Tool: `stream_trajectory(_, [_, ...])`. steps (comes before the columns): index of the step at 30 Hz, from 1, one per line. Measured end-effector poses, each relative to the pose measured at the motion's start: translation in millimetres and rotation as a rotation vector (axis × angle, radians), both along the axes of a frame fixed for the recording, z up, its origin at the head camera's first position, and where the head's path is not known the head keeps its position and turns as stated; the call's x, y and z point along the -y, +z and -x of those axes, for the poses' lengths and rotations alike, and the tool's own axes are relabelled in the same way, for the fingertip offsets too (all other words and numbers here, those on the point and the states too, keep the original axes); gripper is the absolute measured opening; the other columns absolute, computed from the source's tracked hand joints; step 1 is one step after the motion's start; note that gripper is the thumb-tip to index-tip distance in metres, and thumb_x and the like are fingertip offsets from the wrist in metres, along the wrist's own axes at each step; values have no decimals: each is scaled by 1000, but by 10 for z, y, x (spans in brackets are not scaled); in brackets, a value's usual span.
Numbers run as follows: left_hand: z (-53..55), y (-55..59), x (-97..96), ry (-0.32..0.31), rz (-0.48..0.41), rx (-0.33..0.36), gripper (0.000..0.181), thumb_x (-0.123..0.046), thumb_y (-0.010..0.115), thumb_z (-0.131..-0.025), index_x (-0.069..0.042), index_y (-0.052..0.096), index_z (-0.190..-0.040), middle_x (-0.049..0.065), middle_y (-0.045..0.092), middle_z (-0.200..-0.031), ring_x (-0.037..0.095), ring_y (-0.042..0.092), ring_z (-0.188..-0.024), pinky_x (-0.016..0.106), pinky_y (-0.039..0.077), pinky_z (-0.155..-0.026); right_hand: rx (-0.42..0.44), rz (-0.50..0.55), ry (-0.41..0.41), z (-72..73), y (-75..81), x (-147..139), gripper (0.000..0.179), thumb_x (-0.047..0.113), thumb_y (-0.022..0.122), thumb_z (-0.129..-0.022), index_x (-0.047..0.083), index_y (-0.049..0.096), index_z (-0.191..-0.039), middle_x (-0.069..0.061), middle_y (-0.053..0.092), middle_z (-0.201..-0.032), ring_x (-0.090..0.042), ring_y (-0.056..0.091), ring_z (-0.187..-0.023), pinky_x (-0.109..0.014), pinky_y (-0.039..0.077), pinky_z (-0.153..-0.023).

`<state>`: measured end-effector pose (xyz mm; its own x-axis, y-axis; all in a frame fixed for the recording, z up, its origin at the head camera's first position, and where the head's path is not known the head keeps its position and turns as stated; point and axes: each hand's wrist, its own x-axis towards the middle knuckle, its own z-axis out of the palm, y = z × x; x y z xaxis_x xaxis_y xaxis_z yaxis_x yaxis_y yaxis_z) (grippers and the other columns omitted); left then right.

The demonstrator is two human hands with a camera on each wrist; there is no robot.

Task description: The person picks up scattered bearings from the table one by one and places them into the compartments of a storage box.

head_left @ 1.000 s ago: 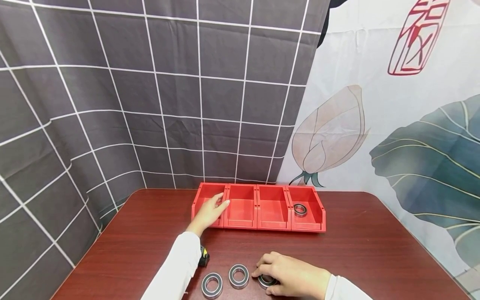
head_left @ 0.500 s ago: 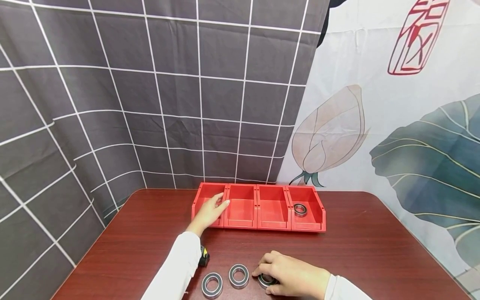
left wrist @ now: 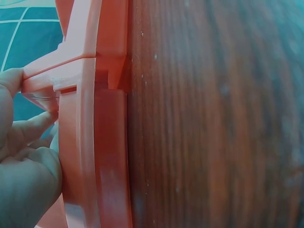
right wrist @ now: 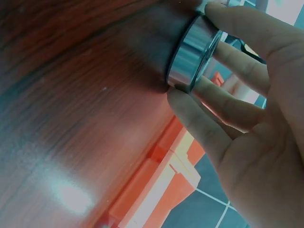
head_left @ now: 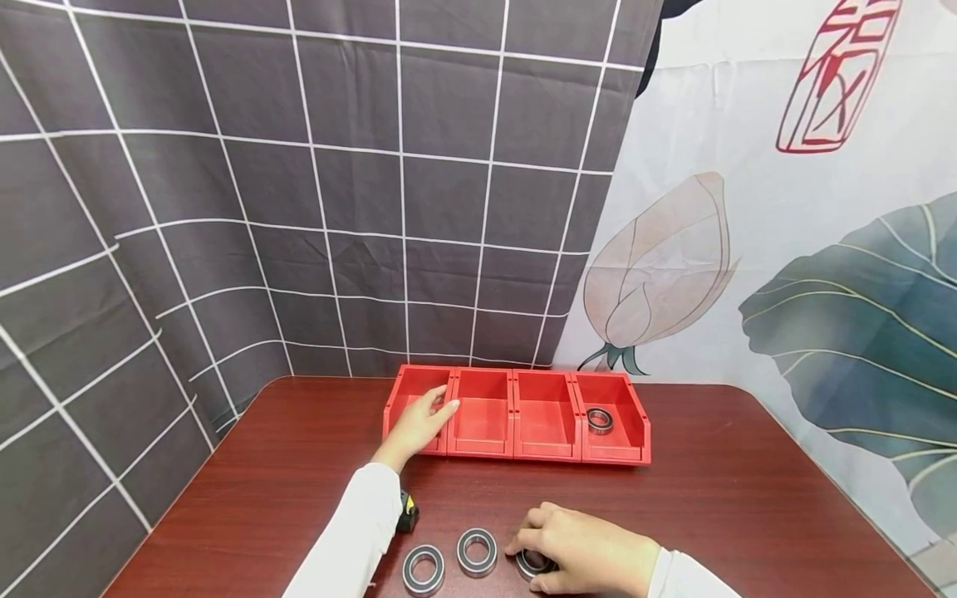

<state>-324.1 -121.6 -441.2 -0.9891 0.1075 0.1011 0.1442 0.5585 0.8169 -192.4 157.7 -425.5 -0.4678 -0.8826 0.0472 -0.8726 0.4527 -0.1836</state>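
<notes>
Head view: left hand (head_left: pixel 414 423) pinches divider (head_left: pixel 449 433) of red plastic bins (head_left: pixel 547 451), seemingly steadying them; at their six o'clock, right hand (head_left: pixel 581 548) clamped around silver-and-black metal ring bearing (head_left: pixel 527 571), presumably rim-held for purchase.

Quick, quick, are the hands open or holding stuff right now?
Left hand: holding a wall of the red bins.
Right hand: holding a bearing.

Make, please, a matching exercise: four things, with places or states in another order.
1. Left hand
2. Right hand
3. Black object with yellow mark
4. Row of red plastic bins

A. Far on the reddish-brown table
B. Partly behind the white left sleeve
C. Holding a grey metal ring
D. At the leftmost bin

1-D, 2-C, 3-B, 4-A
</notes>
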Motion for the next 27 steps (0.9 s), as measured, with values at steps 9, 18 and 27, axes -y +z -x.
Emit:
stream_trajectory(9, [1,-11,-4,-4,-13,-6,63,-44,59,-93,-9,44,-144,15,55,-136,32,56,-121,46,48,-97,-116,58,63,12,-4,-12,31,29,74,-83,27,68,-113,14,59,-100,0,49,-89,-9,43,-74])
stream_trajectory(18, [9,-26,-6,-2,-7,-2,67,-48,59,-92,-10,44,-144,15,54,-137,32,56,-121,46,47,-98,-188,102,47,59,105,-59,30,27,75,-82,25,67,-111,11,58,-104,-3,53,-94,-14,47,-80])
stream_trajectory(27, [-4,-6,-5,12,-8,11,63,-42,60,-93,-10,43,-145,15,53,-137,32,55,-122,47,47,-98,-146,98,9,148,207,-99,32,28,74,-83,23,67,-114,11,59,-106,-5,54,-97,-21,50,-83])
